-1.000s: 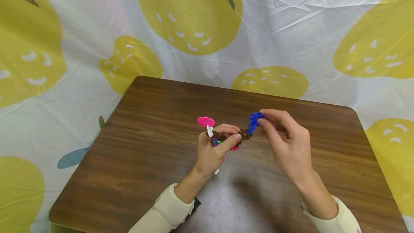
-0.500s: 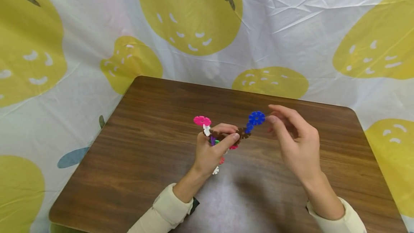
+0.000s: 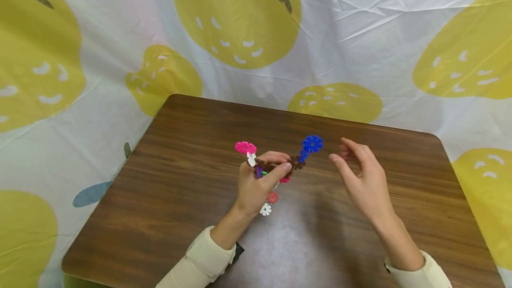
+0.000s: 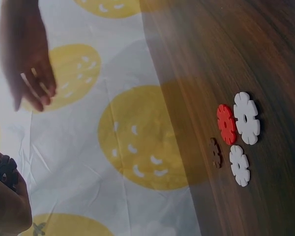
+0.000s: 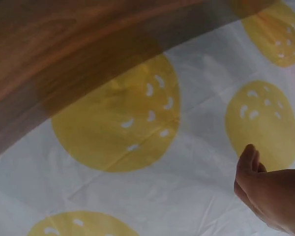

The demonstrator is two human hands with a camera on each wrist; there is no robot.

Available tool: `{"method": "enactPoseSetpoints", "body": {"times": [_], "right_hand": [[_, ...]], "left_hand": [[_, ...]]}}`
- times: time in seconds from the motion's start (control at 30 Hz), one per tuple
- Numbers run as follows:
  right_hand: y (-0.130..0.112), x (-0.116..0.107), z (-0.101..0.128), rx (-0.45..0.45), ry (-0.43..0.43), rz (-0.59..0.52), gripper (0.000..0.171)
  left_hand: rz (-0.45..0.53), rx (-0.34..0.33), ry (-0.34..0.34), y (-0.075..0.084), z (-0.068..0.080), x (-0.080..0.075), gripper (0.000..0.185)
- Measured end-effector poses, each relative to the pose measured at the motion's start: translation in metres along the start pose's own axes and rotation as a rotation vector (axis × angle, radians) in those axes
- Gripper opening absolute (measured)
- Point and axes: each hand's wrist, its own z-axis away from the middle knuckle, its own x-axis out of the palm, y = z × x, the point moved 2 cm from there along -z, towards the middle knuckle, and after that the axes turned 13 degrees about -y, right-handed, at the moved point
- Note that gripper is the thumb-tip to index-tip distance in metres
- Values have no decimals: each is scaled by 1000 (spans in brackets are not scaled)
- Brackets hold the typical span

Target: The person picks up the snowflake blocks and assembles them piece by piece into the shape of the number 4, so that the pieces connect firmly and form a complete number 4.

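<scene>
Left hand is curled tight round a spiky, many-coloured structure of notched, flower-shaped plastic discs, holding it in the air above the brown wood-grain table. From where I'm standing, it spreads in several directions: one arm slants up and to the right, away from the person, ending in blue discs, while another rises to the left, to a flat hot-pink disc. Below the palm more discs trail down toward the left wrist. If those are all joined on, which I can't tell, its long axis runs from the blue tip to the lowest white disc.

Counting what shows from above, I make it two blue, two pink, one coral-red, one purple, one green, three white and at least two brown; the grip covers some. From the left wrist, four discs show apart from that hand: two white, one red, one brown.

Right hand is released, its fingers loosely bent, just beside the blue end but clear of it.
</scene>
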Motion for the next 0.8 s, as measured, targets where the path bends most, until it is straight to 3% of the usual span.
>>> {"method": "enactPoseSetpoints", "body": {"times": [0.27,0.8], "right_hand": [[24,33,7,55,-169,29,72],[40,96,18,9,-284,103,72]], "left_hand": [[-6,-22,1,1,1,-2,11],[0,-41,4,1,1,-3,14]]}}
